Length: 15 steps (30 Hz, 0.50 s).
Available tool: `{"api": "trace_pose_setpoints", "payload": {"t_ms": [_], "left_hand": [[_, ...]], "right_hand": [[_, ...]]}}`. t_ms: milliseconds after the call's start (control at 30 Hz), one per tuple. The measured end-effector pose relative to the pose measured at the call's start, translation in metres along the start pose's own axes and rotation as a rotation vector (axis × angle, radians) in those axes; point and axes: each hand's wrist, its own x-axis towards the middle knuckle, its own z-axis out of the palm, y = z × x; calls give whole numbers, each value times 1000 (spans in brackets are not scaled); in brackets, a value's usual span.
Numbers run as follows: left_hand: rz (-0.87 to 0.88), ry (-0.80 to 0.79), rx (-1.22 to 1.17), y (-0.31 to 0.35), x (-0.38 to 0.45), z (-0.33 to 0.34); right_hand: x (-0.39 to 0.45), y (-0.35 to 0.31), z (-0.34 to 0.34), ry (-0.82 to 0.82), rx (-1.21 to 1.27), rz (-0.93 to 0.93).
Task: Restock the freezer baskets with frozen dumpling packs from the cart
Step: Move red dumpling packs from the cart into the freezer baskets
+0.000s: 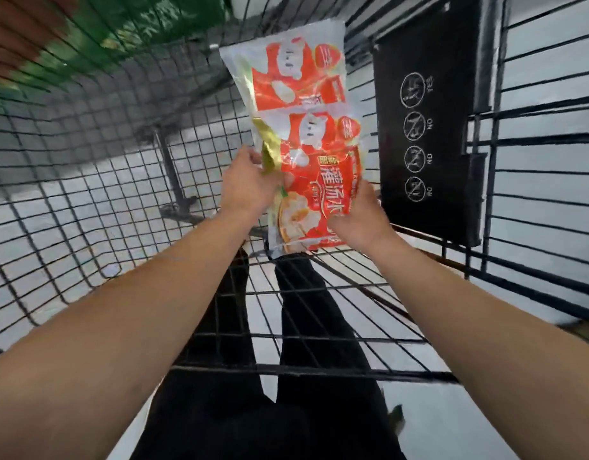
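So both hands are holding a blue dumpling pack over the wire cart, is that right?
Not quite: the dumpling pack is red-orange and white, not blue. The head view shows the left hand and right hand holding it over the wire cart.

bright, even light | edges bowed by wide lens | upper-left blurred

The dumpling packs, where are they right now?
In the head view, the dumpling packs sit centre frame, held up over the wire cart by the left hand and right hand, left of a black flap.
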Motion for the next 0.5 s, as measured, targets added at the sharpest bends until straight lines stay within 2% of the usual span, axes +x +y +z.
{"api": "trace_pose_setpoints", "payload": {"t_ms": [200, 400, 500], "left_hand": [[-129, 13, -184, -25, 17, -16], [-126, -265, -291, -27, 4, -16], [-84, -233, -278, -27, 1, -11]], "right_hand": [[20, 1, 22, 163, 143, 116], [27, 2, 29, 298, 91, 99], [26, -2, 24, 323, 111, 64]]}}
